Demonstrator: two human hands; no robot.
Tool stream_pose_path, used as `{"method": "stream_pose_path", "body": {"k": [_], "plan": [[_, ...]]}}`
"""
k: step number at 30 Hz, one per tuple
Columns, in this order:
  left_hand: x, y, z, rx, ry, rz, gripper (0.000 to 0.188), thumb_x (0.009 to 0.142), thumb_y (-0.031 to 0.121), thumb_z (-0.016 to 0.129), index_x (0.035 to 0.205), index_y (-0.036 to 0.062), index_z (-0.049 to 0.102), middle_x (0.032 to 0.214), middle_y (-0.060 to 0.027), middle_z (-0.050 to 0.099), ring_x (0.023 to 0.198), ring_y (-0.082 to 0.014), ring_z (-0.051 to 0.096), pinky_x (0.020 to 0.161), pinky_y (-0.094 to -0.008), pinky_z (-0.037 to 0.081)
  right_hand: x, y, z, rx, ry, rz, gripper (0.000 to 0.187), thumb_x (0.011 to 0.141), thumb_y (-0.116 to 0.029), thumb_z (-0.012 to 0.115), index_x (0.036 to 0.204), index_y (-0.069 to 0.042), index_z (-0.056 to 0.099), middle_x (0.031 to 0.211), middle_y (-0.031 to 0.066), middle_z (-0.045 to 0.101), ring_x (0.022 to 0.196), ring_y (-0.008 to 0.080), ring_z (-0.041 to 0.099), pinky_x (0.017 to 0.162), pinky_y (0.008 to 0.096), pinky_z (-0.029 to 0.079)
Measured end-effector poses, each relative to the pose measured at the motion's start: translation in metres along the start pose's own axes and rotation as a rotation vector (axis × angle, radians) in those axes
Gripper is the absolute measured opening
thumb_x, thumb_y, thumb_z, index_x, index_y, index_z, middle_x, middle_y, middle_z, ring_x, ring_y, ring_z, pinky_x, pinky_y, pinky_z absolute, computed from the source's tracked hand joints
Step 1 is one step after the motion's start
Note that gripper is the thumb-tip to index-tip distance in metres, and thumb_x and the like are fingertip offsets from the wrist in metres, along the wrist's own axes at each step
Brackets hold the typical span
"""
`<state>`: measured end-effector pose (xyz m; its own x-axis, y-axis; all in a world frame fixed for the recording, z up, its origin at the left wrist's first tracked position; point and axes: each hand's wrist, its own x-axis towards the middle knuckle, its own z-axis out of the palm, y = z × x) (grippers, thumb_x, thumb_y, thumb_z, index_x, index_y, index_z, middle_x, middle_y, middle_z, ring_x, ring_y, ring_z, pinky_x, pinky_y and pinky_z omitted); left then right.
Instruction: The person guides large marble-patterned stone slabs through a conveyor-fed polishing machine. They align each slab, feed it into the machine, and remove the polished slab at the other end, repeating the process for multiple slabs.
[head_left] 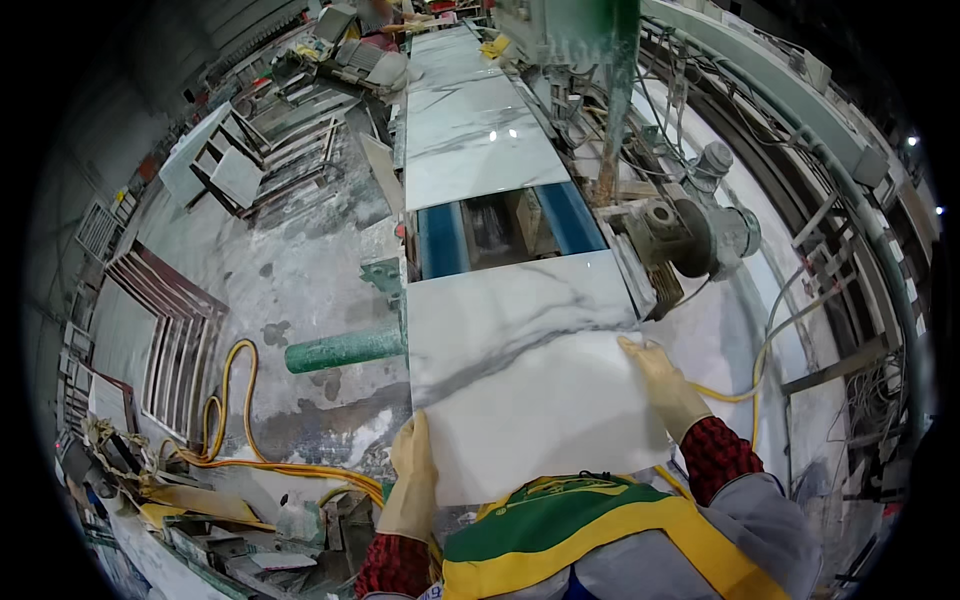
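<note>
A large white marble-look slab with grey veins lies in front of me at the near end of a conveyor line. My left hand, in a cream glove, is closed on the slab's left edge near its front corner. On the opposite edge, farther forward, my right hand in a matching glove grips the side, its thumb over the top. The far end of the slab rests on two blue belts. Past a gap where the belts show, another marble slab lies on the line. Fingers beneath the edges are hidden.
A motor juts out right of the line. At left are a green pipe, yellow hoses, metal racks and a debris pile on the floor. A green machine stands over the line's far right side.
</note>
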<state>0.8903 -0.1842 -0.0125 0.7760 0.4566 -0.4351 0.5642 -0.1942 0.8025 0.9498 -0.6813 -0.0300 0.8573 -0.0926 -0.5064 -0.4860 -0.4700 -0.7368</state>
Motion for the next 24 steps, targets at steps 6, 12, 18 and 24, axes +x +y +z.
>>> {"method": "stream_pose_path", "body": {"k": [6,12,18,24], "plan": [[0.081,0.0,-0.002,-0.115,-0.113,0.071,0.056,0.112,0.049,0.055,0.124,0.0003,0.079,0.116,-0.0162,0.081,0.104,-0.0281,0.075,0.093,-0.0417,0.055,0.076,0.019,0.014,-0.314,0.212,-0.345,0.057,0.102,-0.034,0.078,0.148,-0.002,0.066,0.111,0.011,0.074,0.092,0.0221,0.07,0.087,0.0376,0.058],[0.081,0.069,-0.002,0.091,-0.09,0.018,0.052,0.111,0.049,0.055,0.124,0.0058,0.08,0.114,-0.0148,0.08,0.105,-0.0268,0.074,0.095,-0.0408,0.055,0.089,-0.044,0.016,0.236,0.271,0.254,0.061,0.104,-0.04,0.077,0.15,-0.001,0.064,0.13,0.0139,0.075,0.109,0.0267,0.073,0.1,0.0439,0.059],[0.111,0.085,0.005,0.019,-0.141,-0.144,0.05,0.11,0.049,0.058,0.133,0.0097,0.078,0.127,-0.0123,0.078,0.116,-0.027,0.072,0.103,-0.041,0.053,0.066,-0.055,0.002,0.854,-0.113,0.173,0.064,0.112,-0.051,0.064,0.149,0.002,0.064,0.138,0.0167,0.072,0.124,0.0271,0.07,0.105,0.0434,0.058],[0.15,0.076,0.027,-0.1,-0.099,-0.047,0.042,0.111,0.036,0.064,0.138,0.0047,0.07,0.127,-0.009,0.072,0.113,-0.0205,0.065,0.099,-0.0365,0.052,-0.032,-0.059,0.017,0.616,-0.016,0.462,0.052,0.116,-0.044,0.058,0.146,-0.002,0.065,0.129,0.0091,0.077,0.104,0.0257,0.077,0.087,0.0349,0.061]]}}
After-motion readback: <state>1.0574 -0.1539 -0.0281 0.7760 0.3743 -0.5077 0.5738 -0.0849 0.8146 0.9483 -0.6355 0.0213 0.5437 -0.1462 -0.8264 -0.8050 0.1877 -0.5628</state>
